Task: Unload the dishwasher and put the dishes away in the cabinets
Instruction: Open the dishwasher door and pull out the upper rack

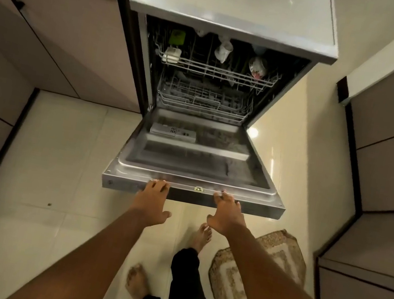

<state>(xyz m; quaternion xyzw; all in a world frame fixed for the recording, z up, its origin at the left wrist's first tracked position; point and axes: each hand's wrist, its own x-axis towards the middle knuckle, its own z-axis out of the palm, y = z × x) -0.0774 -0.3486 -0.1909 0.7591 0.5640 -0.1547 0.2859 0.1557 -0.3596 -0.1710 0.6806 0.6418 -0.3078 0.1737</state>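
both the left hand (153, 194) and right hand (225, 211) curl fingers over the dishwasher door (193, 196) edge, likely steadying it for rack access.

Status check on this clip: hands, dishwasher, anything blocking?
Left hand and right hand both on the front edge of the dishwasher door, door down. Upper rack still loaded, cups visible. Floor mat beside the right foot; nothing blocking.
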